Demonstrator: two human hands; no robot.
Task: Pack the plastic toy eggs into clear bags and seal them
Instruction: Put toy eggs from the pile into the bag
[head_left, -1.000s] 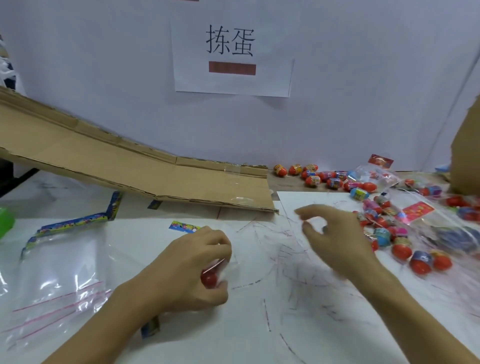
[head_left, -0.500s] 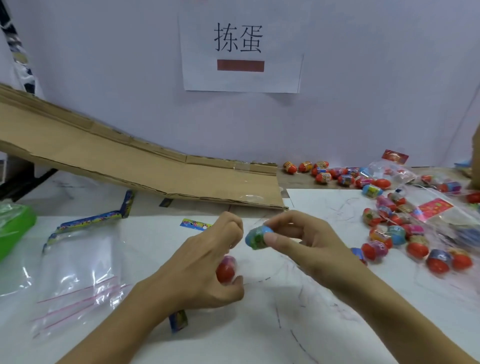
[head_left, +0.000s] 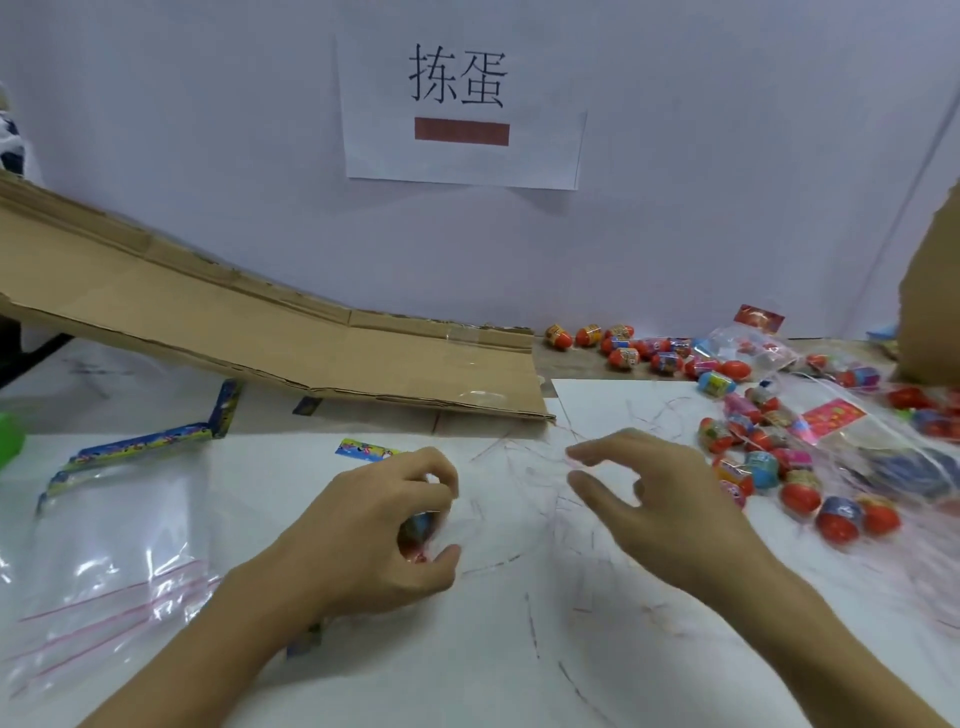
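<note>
My left hand (head_left: 379, 535) is curled around a small clear bag (head_left: 447, 525) with toy eggs (head_left: 418, 527) in it, on the white table near the middle. Blue and red show between my fingers. My right hand (head_left: 660, 499) hovers just to the right of it, fingers apart and empty. A heap of loose toy eggs (head_left: 758, 457), mostly red with coloured bands, lies to the right of that hand. More eggs (head_left: 623, 345) line the wall at the back. A stack of empty clear bags (head_left: 109, 561) with red seal lines lies at the left.
A long cardboard ramp (head_left: 249, 332) slopes down from the left to the table's middle. Filled clear bags with red labels (head_left: 836, 421) lie at the far right, beside a cardboard box (head_left: 930, 306). Something green (head_left: 10, 431) sits at the left edge. A paper sign (head_left: 460, 104) hangs on the wall.
My right hand brought a blue-green egg to the bag held by my left hand, let it go there, and has drawn back to the right, empty.
</note>
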